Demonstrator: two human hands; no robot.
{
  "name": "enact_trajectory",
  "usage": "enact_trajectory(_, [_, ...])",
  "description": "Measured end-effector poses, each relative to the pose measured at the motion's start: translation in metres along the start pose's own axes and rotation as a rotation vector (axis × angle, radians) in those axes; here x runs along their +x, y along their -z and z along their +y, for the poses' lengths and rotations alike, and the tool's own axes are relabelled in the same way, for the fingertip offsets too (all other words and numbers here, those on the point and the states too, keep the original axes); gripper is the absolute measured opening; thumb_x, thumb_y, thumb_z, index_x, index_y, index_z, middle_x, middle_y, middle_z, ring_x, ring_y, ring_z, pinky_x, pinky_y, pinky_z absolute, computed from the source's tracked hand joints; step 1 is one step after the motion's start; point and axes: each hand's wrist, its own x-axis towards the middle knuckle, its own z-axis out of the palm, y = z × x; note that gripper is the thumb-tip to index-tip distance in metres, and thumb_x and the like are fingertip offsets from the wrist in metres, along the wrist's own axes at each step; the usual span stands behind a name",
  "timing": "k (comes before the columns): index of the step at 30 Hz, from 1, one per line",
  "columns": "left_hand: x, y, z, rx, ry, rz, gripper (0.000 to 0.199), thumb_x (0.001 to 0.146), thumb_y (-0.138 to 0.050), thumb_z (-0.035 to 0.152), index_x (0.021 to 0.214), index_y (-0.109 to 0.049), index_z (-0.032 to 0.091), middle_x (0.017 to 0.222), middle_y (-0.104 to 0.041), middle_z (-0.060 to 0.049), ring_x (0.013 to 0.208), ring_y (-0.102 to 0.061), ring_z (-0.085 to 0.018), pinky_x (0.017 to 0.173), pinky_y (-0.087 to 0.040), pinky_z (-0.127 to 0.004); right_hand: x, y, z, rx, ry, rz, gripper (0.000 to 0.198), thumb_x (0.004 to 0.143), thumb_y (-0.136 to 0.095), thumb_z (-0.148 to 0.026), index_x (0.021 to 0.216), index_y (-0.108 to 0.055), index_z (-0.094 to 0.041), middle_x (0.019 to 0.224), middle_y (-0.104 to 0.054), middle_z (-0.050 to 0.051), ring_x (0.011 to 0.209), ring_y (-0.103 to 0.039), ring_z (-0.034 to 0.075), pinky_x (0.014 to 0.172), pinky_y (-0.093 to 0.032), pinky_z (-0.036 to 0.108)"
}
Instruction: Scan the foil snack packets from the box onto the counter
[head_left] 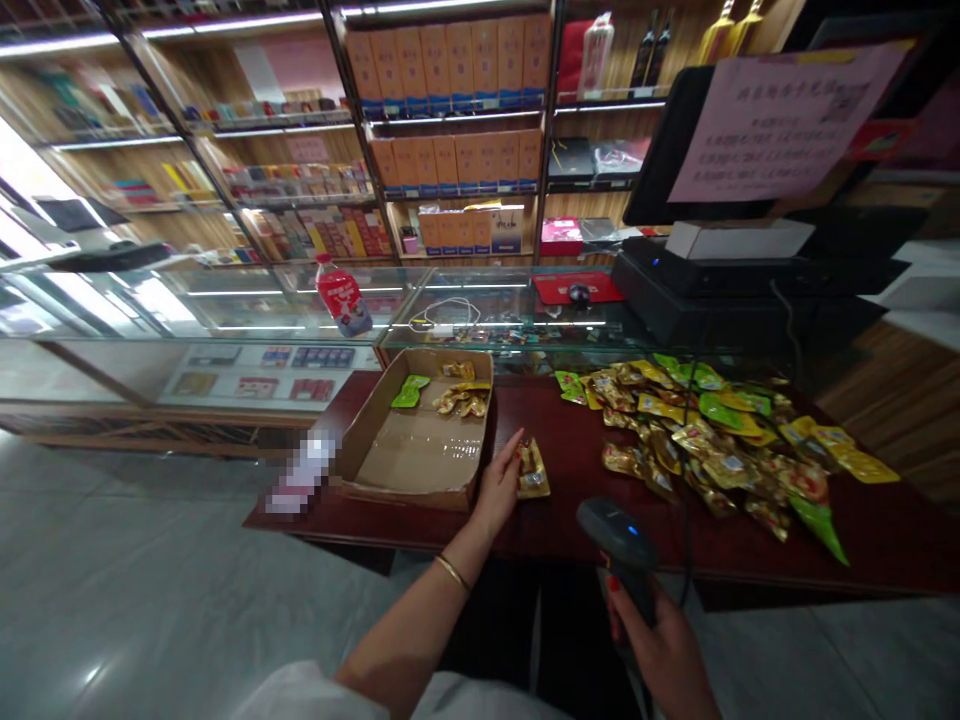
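My left hand (499, 492), with a gold bangle on its wrist, is at the counter's front beside a gold snack packet (535, 472). Its fingers close on the packet's left edge; part of the grip is hidden. In my right hand (660, 630) is a black barcode scanner (616, 532) with a lit blue light, its head pointing left toward the packet. An open cardboard box (409, 450) to the left holds a green packet (410, 391) and several gold ones (461, 400). A loose pile of gold, yellow and green packets (705, 440) covers the counter's right side.
The dark red counter (555, 530) adjoins glass display cases (270, 300). A red-labelled bottle (343, 295) stands on the glass. A monitor (675, 150), a mouse (578, 294) and a black cash drawer (675, 300) are behind the pile. The scanner cable (686, 500) crosses the packets.
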Motion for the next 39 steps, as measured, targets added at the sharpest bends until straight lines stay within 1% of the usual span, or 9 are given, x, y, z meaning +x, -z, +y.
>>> enact_trajectory(6, [-0.002,-0.001,-0.003,0.006,0.023,-0.06,0.044,0.095,-0.055,0.041,0.129,-0.071,0.018,0.119,-0.074,-0.009,0.104,-0.068,-0.02,0.096,-0.052,-0.033,-0.007,0.005,0.003,-0.064,-0.017,-0.048,0.052,0.085,-0.057,-0.075,0.076,-0.067,-0.025,0.056,-0.063,0.0,0.054,-0.061,0.021,0.056,-0.049,0.03])
enact_trajectory(14, [0.0,-0.001,-0.006,0.026,-0.005,-0.055,0.043,0.095,-0.052,0.035,0.128,-0.071,0.017,0.123,-0.073,-0.009,0.112,-0.066,-0.022,0.1,-0.05,-0.034,-0.012,-0.001,-0.007,-0.097,-0.015,-0.049,0.052,0.083,-0.058,-0.076,0.084,-0.067,-0.025,0.054,-0.062,-0.001,0.053,-0.062,0.022,0.055,-0.05,0.029])
enact_trajectory(19, [0.001,-0.004,-0.01,-0.002,0.084,-0.088,0.048,0.094,-0.051,0.038,0.132,-0.068,0.014,0.119,-0.075,-0.011,0.101,-0.07,-0.023,0.093,-0.055,-0.036,-0.013,-0.001,-0.012,-0.133,-0.033,-0.075,0.056,0.085,-0.054,-0.078,0.085,-0.066,-0.023,0.055,-0.063,-0.001,0.054,-0.063,0.021,0.057,-0.05,0.029])
enact_trajectory(24, [0.002,-0.002,-0.008,0.062,-0.01,-0.059,0.043,0.093,-0.052,0.034,0.127,-0.072,0.016,0.124,-0.074,-0.01,0.114,-0.067,-0.024,0.105,-0.049,-0.038,-0.015,0.001,-0.013,-0.166,-0.01,-0.082,0.054,0.089,-0.051,-0.074,0.088,-0.067,-0.023,0.056,-0.063,-0.001,0.055,-0.063,0.021,0.058,-0.049,0.028])
enact_trajectory(27, [0.002,0.0,-0.005,0.049,-0.012,-0.059,0.044,0.094,-0.051,0.032,0.131,-0.07,0.018,0.131,-0.071,-0.01,0.123,-0.063,-0.025,0.109,-0.046,-0.039,-0.013,0.001,-0.014,-0.149,-0.021,-0.059,0.049,0.089,-0.054,-0.071,0.09,-0.066,-0.024,0.055,-0.063,-0.002,0.055,-0.064,0.021,0.058,-0.049,0.029])
enact_trajectory(30, [0.001,0.001,-0.005,0.032,-0.048,-0.075,0.049,0.091,-0.054,0.028,0.139,-0.063,0.021,0.142,-0.064,-0.008,0.133,-0.057,-0.025,0.115,-0.041,-0.041,0.004,-0.001,-0.017,-0.049,-0.025,0.024,0.048,0.087,-0.06,-0.067,0.105,-0.065,-0.023,0.058,-0.065,-0.004,0.055,-0.064,0.021,0.058,-0.049,0.029])
enact_trajectory(32, [0.001,0.001,-0.007,0.05,-0.097,-0.078,0.049,0.089,-0.057,0.025,0.137,-0.065,0.023,0.144,-0.062,-0.008,0.135,-0.055,-0.025,0.118,-0.037,-0.042,0.025,-0.002,-0.02,0.073,-0.01,0.059,0.049,0.083,-0.067,-0.065,0.107,-0.065,-0.023,0.06,-0.066,-0.004,0.054,-0.063,0.02,0.057,-0.049,0.028])
enact_trajectory(36, [0.012,-0.007,-0.002,0.133,-0.193,-0.006,0.037,0.084,-0.065,0.023,0.12,-0.073,0.022,0.129,-0.068,-0.01,0.124,-0.062,-0.025,0.112,-0.044,-0.042,0.074,-0.004,-0.025,0.261,0.047,0.062,0.047,0.08,-0.066,-0.069,0.087,-0.063,-0.023,0.058,-0.063,-0.004,0.047,-0.057,0.015,0.048,-0.043,0.025])
enact_trajectory(39, [0.036,-0.029,0.021,0.156,-0.253,0.073,0.028,0.081,-0.069,0.022,0.109,-0.074,0.021,0.115,-0.071,-0.009,0.11,-0.067,-0.023,0.102,-0.051,-0.039,0.098,-0.006,-0.026,0.333,0.058,0.051,0.05,0.078,-0.065,-0.073,0.079,-0.059,-0.023,0.053,-0.058,-0.006,0.043,-0.053,0.013,0.043,-0.039,0.023])
